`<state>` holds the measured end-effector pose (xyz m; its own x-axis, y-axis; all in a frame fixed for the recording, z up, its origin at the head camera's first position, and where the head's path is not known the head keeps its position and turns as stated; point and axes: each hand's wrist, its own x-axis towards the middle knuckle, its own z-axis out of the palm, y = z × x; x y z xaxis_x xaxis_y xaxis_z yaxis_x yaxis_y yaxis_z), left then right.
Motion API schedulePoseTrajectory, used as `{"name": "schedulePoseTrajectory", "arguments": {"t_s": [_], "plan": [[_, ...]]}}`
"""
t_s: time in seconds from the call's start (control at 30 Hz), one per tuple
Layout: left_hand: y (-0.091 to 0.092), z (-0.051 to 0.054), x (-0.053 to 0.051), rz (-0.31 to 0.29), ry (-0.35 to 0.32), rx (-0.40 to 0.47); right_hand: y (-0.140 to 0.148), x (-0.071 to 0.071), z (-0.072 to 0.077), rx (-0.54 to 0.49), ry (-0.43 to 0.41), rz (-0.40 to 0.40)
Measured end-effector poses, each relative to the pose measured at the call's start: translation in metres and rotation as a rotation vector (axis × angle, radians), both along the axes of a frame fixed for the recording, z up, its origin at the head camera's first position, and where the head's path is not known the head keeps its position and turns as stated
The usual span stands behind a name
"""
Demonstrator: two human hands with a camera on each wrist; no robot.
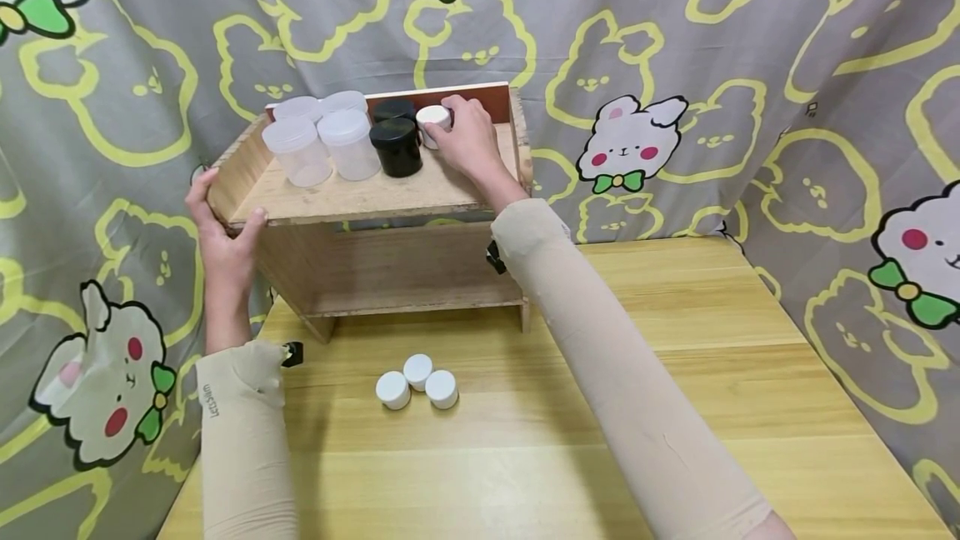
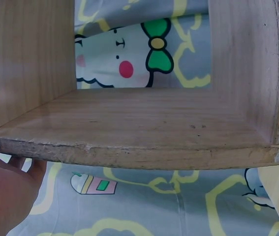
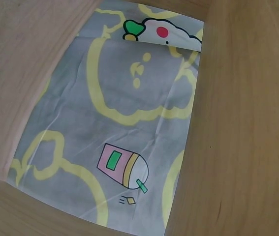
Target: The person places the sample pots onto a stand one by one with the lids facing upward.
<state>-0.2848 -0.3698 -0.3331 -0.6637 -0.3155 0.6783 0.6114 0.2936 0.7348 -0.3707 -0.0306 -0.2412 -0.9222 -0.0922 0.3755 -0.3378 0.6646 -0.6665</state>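
Only the head view shows the right hand (image 1: 471, 138) pinching a white jar (image 1: 432, 117); the left hand (image 1: 227, 255) grips the shelf (image 1: 375, 200).

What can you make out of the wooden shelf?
The wooden shelf looks like pale, grained wood, with rough, chipped front edges and a reddish-brown strip behind its upper board. It has two levels and stands upright on the table. The left hand grips its upper left front corner. Four translucent jars and two black jars stand on top; whether the held white jar touches it is unclear.
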Motion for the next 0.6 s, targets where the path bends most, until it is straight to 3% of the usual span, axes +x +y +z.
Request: {"name": "schedulePoseTrajectory", "arguments": {"t_s": [0.6], "plan": [[0.0019,0.0016,0.0012,-0.005,0.000,0.020,0.0008,0.0043,0.0021,0.010,0.010,-0.019]]}}
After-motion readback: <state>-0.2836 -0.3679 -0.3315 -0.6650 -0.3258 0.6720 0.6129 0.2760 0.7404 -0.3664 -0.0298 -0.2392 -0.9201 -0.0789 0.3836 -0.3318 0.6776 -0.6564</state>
